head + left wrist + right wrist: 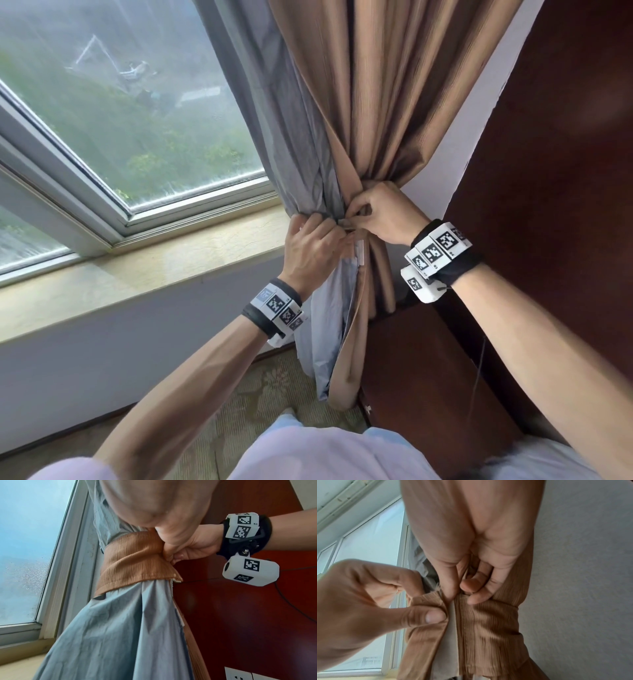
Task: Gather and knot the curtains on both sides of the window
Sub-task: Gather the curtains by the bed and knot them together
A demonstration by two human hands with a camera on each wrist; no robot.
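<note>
One curtain point(373, 102), tan with grey lining, bunched beside window point(113, 113) so glass stays uncovered. Tan tie band point(133, 561) circles bundle at sill height. Left hand point(313, 248), right hand point(383, 214) each pinch band end, closing it.

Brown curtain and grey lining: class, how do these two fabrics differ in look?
The brown curtain is ribbed; the grey lining is smooth and creased. In the head view, the lining hangs nearer the window, the curtain nearer the wall. Both are bunched together under a brown band.
</note>
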